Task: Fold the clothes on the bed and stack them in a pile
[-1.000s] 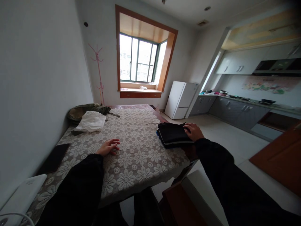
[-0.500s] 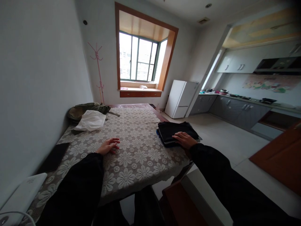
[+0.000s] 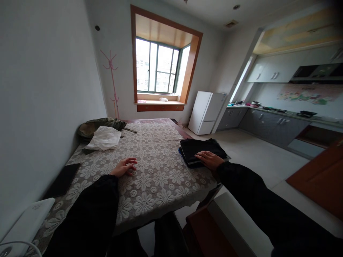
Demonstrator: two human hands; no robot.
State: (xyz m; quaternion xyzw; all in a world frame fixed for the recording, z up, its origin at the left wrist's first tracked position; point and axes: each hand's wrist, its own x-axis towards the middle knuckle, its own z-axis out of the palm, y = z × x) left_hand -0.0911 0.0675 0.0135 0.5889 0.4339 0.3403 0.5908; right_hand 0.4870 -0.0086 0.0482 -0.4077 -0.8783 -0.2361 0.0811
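My left hand [image 3: 125, 167] rests on the lace-patterned tablecloth [image 3: 160, 178], its fingers loosely bent and apart, with nothing in it. On the right side of the table lies a stack of folded dark clothes [image 3: 199, 147], black on top with a bit of blue at its left edge. My right hand [image 3: 210, 159] lies over the near edge of this stack, fingers stretched out flat on the top layer. Its thumb is hidden, and I see no grip on the cloth.
A white plastic bag [image 3: 106, 137] lies against a dark green backpack [image 3: 92, 127] at the table's far left. Nearer, by the wall, are a flat black item [image 3: 61, 181] and a white device [image 3: 28, 221] with a cable. A brown-and-white seat [image 3: 227, 221] stands at right.
My right hand has shifted very slightly left on the folded clothes. My left hand stays in the same place on the tablecloth, and the view has tilted a little.
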